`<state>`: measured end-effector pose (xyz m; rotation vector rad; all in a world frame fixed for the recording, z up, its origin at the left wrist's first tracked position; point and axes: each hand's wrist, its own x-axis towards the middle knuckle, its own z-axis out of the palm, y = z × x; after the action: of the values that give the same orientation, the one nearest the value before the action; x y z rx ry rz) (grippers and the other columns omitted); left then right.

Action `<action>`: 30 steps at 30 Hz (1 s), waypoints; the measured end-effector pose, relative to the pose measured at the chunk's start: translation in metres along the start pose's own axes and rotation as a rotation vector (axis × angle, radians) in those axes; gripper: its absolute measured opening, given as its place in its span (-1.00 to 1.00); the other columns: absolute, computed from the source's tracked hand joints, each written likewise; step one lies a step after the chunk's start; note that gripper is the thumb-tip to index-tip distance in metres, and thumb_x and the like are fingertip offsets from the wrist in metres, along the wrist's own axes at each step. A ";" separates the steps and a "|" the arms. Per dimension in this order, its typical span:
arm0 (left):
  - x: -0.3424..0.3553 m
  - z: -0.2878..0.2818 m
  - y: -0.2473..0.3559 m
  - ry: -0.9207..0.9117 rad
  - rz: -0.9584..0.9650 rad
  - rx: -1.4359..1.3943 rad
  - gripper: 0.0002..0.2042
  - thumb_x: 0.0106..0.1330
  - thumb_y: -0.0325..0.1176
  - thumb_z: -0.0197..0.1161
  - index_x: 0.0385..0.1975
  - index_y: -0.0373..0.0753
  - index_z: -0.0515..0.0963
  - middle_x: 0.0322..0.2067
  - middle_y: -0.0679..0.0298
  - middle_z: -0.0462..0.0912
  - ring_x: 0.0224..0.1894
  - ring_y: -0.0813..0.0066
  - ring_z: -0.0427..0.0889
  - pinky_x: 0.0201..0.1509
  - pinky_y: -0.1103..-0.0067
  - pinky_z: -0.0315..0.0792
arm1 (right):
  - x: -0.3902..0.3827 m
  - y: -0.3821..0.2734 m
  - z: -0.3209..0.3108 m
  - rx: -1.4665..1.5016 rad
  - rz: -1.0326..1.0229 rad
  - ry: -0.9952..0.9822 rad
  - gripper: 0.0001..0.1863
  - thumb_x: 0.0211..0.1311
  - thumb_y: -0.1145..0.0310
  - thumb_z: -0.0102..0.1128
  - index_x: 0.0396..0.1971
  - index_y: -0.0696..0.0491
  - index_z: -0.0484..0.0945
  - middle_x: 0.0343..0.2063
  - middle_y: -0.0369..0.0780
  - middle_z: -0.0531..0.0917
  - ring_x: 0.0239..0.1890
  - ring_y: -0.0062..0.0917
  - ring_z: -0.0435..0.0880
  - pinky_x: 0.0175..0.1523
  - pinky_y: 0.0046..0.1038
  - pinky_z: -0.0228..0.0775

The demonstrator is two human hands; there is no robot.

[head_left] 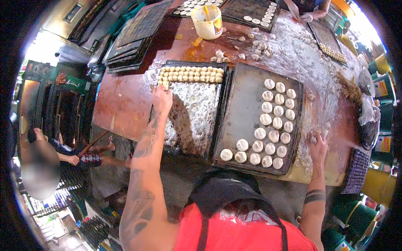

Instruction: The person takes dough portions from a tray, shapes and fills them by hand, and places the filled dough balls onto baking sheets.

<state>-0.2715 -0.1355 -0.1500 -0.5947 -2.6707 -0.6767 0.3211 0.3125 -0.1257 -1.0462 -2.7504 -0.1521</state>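
My left hand reaches to the left edge of a floured baking tray, its fingers closed around a small dough ball at the near end of the rows. Tight rows of small round dough balls fill the far end of that tray. To its right lies a dark flat tray with flattened white dough discs along its right side and near edge. My right hand is low over the floury tabletop right of this tray, fingers curled at small pale dough pieces.
A white bucket with a yellow handle inside stands at the back. Stacked dark trays sit at the far left. Loose dough lumps lie mid-table. Another person's hands work at the far right. Someone sits at left holding a stick.
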 end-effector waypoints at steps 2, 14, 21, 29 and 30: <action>0.015 0.008 -0.006 -0.067 0.013 0.142 -0.79 0.24 -0.29 0.41 -0.25 -0.29 0.66 -0.09 -0.01 0.67 -0.13 -0.02 0.68 0.00 0.23 0.57 | -0.012 -0.006 -0.008 0.574 0.399 -0.088 -0.72 0.25 0.45 0.26 -0.03 0.06 0.62 -0.16 -0.21 0.63 -0.25 -0.51 0.62 -0.23 -0.50 0.50; -0.109 -0.042 0.211 -0.729 -0.599 -1.169 -0.66 0.20 -0.67 0.28 0.00 -0.39 0.54 -0.26 0.17 0.71 -0.28 0.40 0.71 -0.11 0.53 0.63 | 0.043 -0.268 -0.099 1.176 0.141 -0.387 -0.71 0.24 0.35 0.39 -0.06 0.09 0.68 -0.21 -0.15 0.74 -0.18 -0.39 0.74 -0.05 -0.39 0.58; -0.154 -0.084 0.265 -0.874 -0.694 -1.609 -0.69 0.46 -0.62 0.14 0.17 -0.36 0.50 0.01 0.20 0.66 -0.01 0.46 0.68 0.12 0.53 0.61 | 0.060 -0.291 -0.104 0.947 -0.263 0.004 -0.74 0.25 0.40 0.38 -0.07 0.09 0.70 -0.20 -0.09 0.75 -0.12 -0.24 0.74 0.02 -0.29 0.60; -0.140 -0.095 0.273 -0.817 -0.502 -1.668 -0.68 0.43 -0.49 0.32 0.14 -0.34 0.52 -0.13 0.19 0.71 -0.13 0.44 0.71 0.10 0.45 0.62 | 0.069 -0.263 -0.108 1.429 -0.075 -0.496 -0.69 0.30 0.46 0.34 0.02 0.16 0.58 -0.20 -0.27 0.66 -0.16 -0.55 0.66 -0.03 -0.45 0.54; -0.138 -0.100 0.278 -0.820 -0.497 -1.667 -0.68 0.43 -0.49 0.32 0.14 -0.34 0.52 -0.13 0.19 0.71 -0.13 0.44 0.71 0.10 0.45 0.62 | 0.071 -0.265 -0.113 1.632 0.020 -0.555 -0.73 0.34 0.45 0.32 -0.01 0.15 0.56 -0.20 -0.27 0.66 -0.19 -0.59 0.65 -0.08 -0.48 0.53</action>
<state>-0.0033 -0.0072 -0.0165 -0.5288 -2.0932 -3.4124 0.1091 0.1424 -0.0066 -0.5374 -1.9689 2.1436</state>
